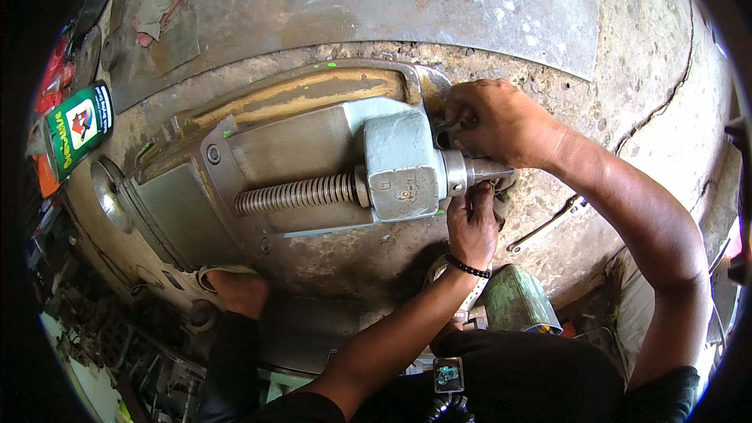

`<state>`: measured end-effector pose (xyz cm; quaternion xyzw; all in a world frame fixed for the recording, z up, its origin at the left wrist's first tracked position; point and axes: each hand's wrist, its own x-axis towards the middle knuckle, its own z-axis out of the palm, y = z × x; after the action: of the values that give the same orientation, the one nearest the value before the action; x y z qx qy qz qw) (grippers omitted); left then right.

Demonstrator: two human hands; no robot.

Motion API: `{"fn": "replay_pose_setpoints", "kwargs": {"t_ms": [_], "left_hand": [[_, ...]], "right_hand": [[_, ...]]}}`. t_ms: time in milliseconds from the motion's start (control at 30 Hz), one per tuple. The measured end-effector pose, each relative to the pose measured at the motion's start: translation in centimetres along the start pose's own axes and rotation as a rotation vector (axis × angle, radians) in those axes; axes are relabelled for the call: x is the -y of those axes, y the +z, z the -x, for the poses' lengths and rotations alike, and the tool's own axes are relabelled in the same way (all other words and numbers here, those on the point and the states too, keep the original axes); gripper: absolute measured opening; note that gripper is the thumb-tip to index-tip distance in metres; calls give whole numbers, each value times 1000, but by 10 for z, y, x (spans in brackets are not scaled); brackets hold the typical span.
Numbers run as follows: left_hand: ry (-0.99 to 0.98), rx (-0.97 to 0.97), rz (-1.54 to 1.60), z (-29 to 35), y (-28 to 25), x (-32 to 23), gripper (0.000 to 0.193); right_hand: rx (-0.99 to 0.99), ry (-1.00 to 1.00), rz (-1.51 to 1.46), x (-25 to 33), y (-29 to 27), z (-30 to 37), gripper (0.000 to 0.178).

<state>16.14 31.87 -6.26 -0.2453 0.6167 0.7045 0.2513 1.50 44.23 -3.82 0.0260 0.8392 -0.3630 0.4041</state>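
A large machine vise (290,137) lies on its base, with a threaded screw (301,193) running along its bed into a pale blue-grey block (399,157). On the block's right side is a metal collar (454,172), and a tapered shaft end (489,168) sticks out beyond it. My left hand (473,231) reaches up from below, its fingers closed at the underside of that shaft end. Above the shaft, my right hand (505,121) is closed with its fingertips beside the collar; what it pinches is mostly hidden. Part of a dark rag (507,196) shows behind my left fingers.
A metal wrench-like tool (544,227) lies on the worn floor to the right. Near my body stands a green metal container (521,301). A green tin (80,127) is at the far left, and my bare foot (239,291) rests beside the vise.
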Motion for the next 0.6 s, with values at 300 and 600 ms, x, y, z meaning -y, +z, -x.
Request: {"fn": "replay_pose_setpoints", "kwargs": {"t_ms": [300, 600], "left_hand": [[54, -76, -164, 0, 0, -7, 28], [20, -107, -125, 1, -9, -5, 25]], "right_hand": [[90, 20, 378, 20, -26, 8, 24], [3, -159, 212, 6, -2, -10, 24]]}}
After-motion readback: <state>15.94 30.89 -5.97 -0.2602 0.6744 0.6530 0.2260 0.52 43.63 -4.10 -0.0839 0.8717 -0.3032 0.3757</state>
